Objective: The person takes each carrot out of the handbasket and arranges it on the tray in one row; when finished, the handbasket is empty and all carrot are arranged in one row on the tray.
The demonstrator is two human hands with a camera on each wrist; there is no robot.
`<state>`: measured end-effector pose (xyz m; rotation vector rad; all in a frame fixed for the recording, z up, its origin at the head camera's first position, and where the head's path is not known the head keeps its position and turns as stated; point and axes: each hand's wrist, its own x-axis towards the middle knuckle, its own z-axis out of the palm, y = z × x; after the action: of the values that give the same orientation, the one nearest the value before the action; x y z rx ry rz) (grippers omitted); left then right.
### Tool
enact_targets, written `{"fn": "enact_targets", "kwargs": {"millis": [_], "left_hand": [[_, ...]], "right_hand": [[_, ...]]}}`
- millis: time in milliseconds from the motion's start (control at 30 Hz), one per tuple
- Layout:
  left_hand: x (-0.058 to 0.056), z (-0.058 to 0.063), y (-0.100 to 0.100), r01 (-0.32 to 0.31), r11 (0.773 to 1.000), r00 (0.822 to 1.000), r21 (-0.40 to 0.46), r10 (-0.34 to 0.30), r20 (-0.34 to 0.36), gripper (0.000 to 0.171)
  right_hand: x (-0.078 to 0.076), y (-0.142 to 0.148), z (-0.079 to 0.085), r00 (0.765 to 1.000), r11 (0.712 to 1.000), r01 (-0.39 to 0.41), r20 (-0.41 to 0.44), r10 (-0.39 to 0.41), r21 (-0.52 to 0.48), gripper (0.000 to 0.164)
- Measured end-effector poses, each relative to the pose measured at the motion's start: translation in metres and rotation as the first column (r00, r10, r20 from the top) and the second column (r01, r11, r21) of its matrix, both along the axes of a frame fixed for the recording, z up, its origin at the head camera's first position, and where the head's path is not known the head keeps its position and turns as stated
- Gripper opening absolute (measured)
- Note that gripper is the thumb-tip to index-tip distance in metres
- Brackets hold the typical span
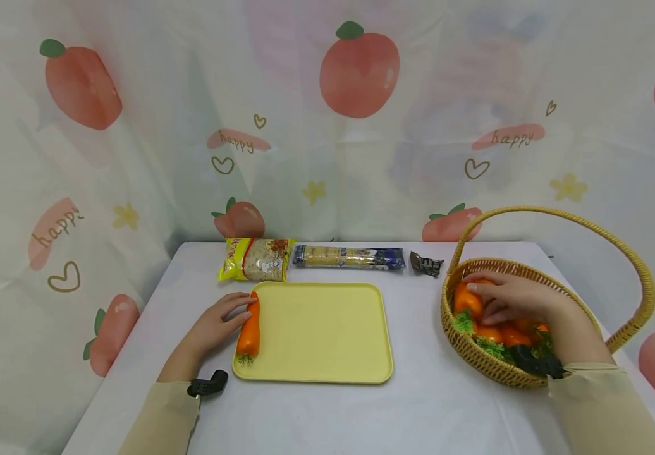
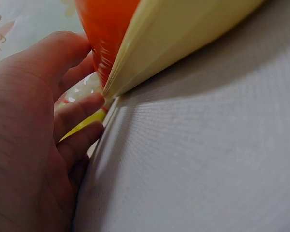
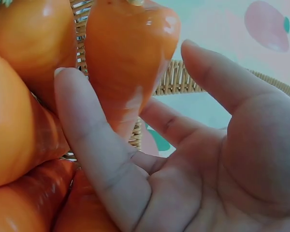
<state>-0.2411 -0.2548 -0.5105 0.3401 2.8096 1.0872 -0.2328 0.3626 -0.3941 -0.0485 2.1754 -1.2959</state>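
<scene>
An orange carrot (image 1: 250, 338) with short green tops lies lengthwise along the left side of a pale yellow tray (image 1: 322, 332). My left hand (image 1: 220, 321) touches it from the left, fingers loosely bent against the carrot and the tray's edge. On the right, my right hand (image 1: 515, 298) reaches into a wicker basket (image 1: 457, 344) of several carrots. In the right wrist view its fingers spread around one upright carrot (image 3: 128, 53), some passing behind it. The thumb stands a little apart from that carrot. Other carrots (image 3: 26, 121) crowd beside the little finger.
Behind the tray lie a yellow food bag (image 1: 262, 260), a long pack of noodles (image 1: 347, 257) and a small dark packet (image 1: 426, 264). The basket's tall handle (image 1: 643, 278) arches over the right forearm. A printed cloth hangs behind the white table (image 1: 418, 411).
</scene>
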Motion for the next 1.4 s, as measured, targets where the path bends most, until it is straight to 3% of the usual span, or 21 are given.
{"fn": "enact_targets", "kwargs": {"millis": [300, 733, 1167, 1400], "left_hand": [[-0.001, 0.0, 0.001, 0.001, 1.0, 1.0, 0.005, -0.001, -0.002, 0.048], [-0.001, 0.001, 0.0, 0.007, 1.0, 1.0, 0.011, -0.007, -0.005, 0.046], [-0.001, 0.002, -0.001, 0.023, 1.0, 0.999, 0.018, -0.023, -0.03, 0.048], [-0.001, 0.001, -0.001, 0.017, 1.0, 1.0, 0.019, -0.017, -0.012, 0.049]], "right_hand": [[0.001, 0.003, 0.004, 1.0, 0.999, 0.022, -0.014, -0.022, -0.032, 0.067], [0.007, 0.01, 0.01, 0.989, 0.997, 0.02, -0.144, -0.03, -0.073, 0.054], [0.016, 0.009, 0.021, 0.981, 0.999, 0.011, -0.192, -0.017, -0.033, 0.082], [0.023, 0.003, 0.021, 0.984, 0.995, -0.057, -0.173, 0.042, -0.084, 0.083]]}}
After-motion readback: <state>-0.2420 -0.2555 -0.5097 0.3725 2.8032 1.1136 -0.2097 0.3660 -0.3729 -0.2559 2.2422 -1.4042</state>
